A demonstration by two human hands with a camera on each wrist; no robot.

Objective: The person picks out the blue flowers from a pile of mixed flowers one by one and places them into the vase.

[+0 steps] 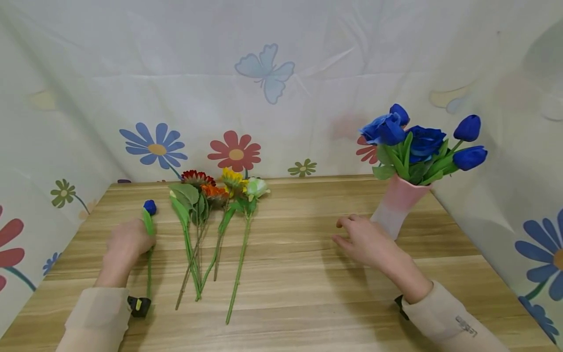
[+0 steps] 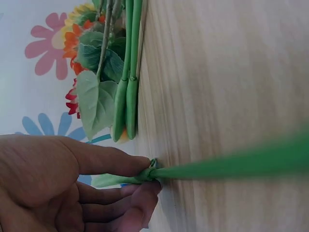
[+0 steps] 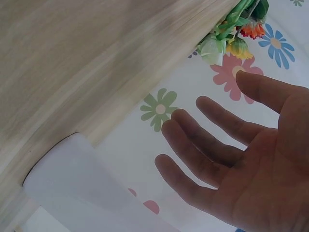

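Observation:
My left hand (image 1: 127, 243) grips the green stem of a blue tulip (image 1: 149, 207) lying at the table's left side. In the left wrist view my thumb and fingers (image 2: 120, 166) pinch that stem (image 2: 231, 164) against the tabletop. My right hand (image 1: 362, 239) hovers open just left of a pink-and-white vase (image 1: 398, 203), holding nothing. In the right wrist view its fingers (image 3: 203, 145) are spread beside the vase's base (image 3: 72, 179). The vase holds several blue roses and tulips (image 1: 422, 142).
A row of artificial flowers (image 1: 220, 188) with long green stems lies between my hands: red, orange, yellow and pale green. A flower-printed cloth (image 1: 237, 151) walls the wooden table (image 1: 308, 293) at the back and both sides.

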